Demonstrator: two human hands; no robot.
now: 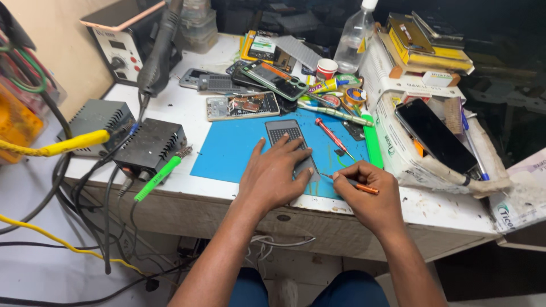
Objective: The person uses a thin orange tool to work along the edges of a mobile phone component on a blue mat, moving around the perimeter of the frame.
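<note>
While both hands work over the blue mat (239,150):
Left hand (273,176): spread flat, pressing the grey phone (287,136) down.
Right hand (367,196): at 3 o'clock of the left, pinching an orange screwdriver (355,185), tip by the phone's lower edge.
Phone: on the mat, mid-bench (187,111).
Red screwdriver (333,136): at 1 o'clock of the phone.

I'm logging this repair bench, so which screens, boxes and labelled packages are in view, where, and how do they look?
Dark phone: black glossy slab lying on the white box, right.
White box: long carton with printed sides, right of the blue mat.
Yellow boxes: flat stack, far right corner.
Clear bottle: small yellow label, back centre.
Opened phone: beyond the mat.
</note>
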